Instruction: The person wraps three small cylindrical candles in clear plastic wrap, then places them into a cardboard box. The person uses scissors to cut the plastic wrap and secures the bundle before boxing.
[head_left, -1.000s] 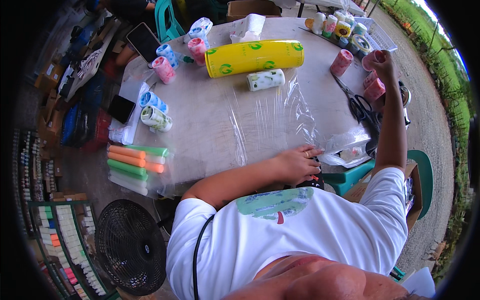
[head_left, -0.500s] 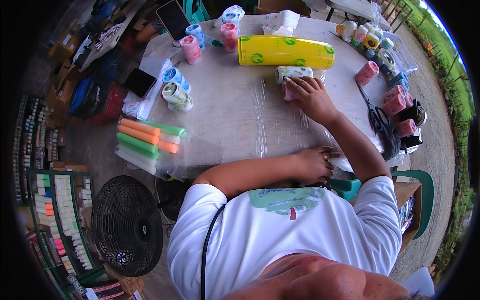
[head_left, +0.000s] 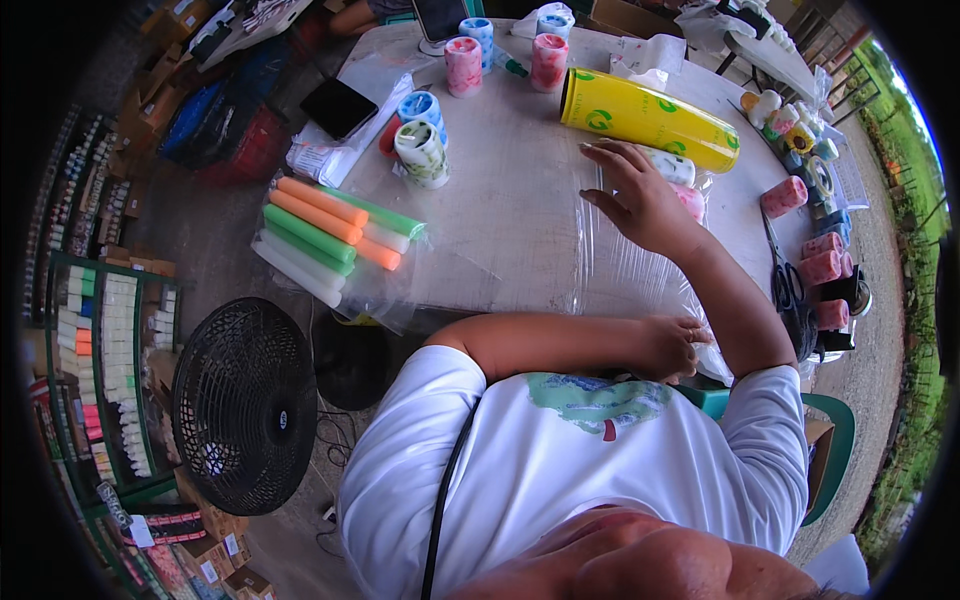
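Pointing leftward, the right hand [head_left: 638, 198] gapes empty; the left hand [head_left: 666, 348] curls loosely, grip unclear

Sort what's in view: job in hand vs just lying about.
Job in hand, apparently:
- yellow roll
- clear film
- white-and-green cylinder beside the roll
- pink cylinder near the right hand

Lying about, likely:
- black fan
- dark flat device
- orange sticks

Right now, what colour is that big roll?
The roll is yellow with green marks; head view shows it.
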